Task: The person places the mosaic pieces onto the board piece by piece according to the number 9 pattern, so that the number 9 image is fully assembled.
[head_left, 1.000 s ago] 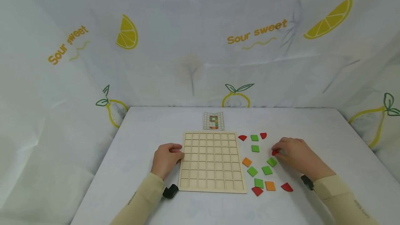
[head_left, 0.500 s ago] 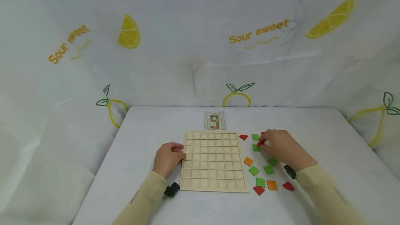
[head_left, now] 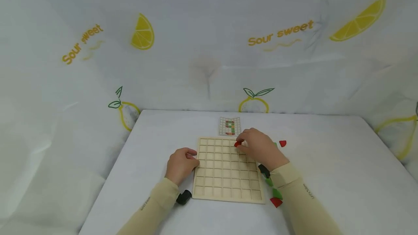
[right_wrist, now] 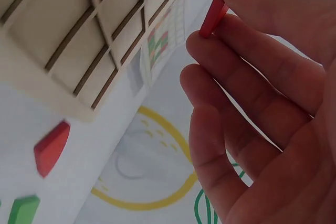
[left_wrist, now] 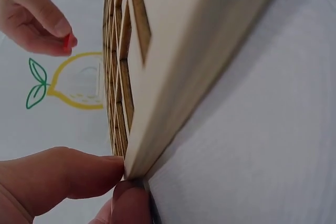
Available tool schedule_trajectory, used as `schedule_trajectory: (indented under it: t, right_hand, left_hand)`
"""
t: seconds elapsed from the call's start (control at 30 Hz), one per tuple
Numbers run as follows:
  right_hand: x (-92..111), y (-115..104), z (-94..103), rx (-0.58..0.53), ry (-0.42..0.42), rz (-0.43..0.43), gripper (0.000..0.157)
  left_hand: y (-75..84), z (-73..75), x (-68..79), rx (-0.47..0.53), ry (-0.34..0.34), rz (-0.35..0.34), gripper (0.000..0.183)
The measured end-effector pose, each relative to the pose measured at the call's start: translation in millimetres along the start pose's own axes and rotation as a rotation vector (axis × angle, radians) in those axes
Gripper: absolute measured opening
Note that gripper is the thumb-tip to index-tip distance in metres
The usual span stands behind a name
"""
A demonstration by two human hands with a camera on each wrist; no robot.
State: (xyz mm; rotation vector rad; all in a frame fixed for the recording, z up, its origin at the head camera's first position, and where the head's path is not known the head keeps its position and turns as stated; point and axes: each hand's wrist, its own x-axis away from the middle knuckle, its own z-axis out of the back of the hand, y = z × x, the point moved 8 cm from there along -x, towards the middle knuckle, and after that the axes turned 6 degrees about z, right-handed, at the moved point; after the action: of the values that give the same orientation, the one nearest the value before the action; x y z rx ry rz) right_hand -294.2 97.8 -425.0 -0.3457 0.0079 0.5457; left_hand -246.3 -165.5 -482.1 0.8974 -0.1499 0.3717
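Note:
A pale wooden grid board (head_left: pixel 222 171) with square recesses lies on the white table. My left hand (head_left: pixel 181 164) pinches its left edge; in the left wrist view the thumb (left_wrist: pixel 68 174) is on the upper side and a finger is below the edge. Over the board's far right corner, my right hand (head_left: pixel 261 148) pinches a red quarter-circle tile (head_left: pixel 237 144) between thumb and fingers. The right wrist view shows the red tile (right_wrist: pixel 212 17) held above the grid, its other fingers loosely bent.
Behind the board lies a printed card (head_left: pixel 230 126) with a coloured grid pattern. To the right are another red tile (head_left: pixel 282 143), a green tile (head_left: pixel 277 193) and a red tile (head_left: pixel 276 202) near the front. The right arm covers several other tiles.
My right hand has carried the red tile leftward from among the loose tiles to over the board's far right corner. The left hand keeps its hold on the board's edge.

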Motion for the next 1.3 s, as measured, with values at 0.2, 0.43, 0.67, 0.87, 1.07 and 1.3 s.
schedule_trajectory:
  t: [0.2, 0.43, 0.67, 0.87, 1.07, 1.3]
  right_hand:
    - [-13, -22, -20.1, 0.005, -0.006, 0.023, 0.013]
    - [-27, -39, -33.5, 0.046, -0.003, 0.049, 0.015]
    - [-33, -44, -43.0, 0.058, -0.016, 0.055, 0.015]
    - [-37, -52, -42.2, 0.091, 0.019, 0.107, 0.009]
    - [-36, -55, -40.8, 0.115, 0.032, 0.119, 0.010]
    - [-36, -58, -41.6, 0.131, 0.053, 0.143, 0.006]
  left_hand:
    - [1.5, -6.7, -0.7, -0.019, -0.036, -0.012, 0.029]
    - [6.9, -5.7, -1.0, -0.046, -0.078, -0.031, 0.031]
    - [5.7, -2.7, -2.8, -0.026, -0.123, -0.013, 0.032]
    - [2.3, -0.8, -7.0, -0.016, -0.126, -0.004, 0.032]
    - [4.0, -1.7, -7.3, -0.026, -0.131, -0.010, 0.032]
    - [3.2, -1.6, -8.9, -0.050, -0.129, -0.014, 0.032]
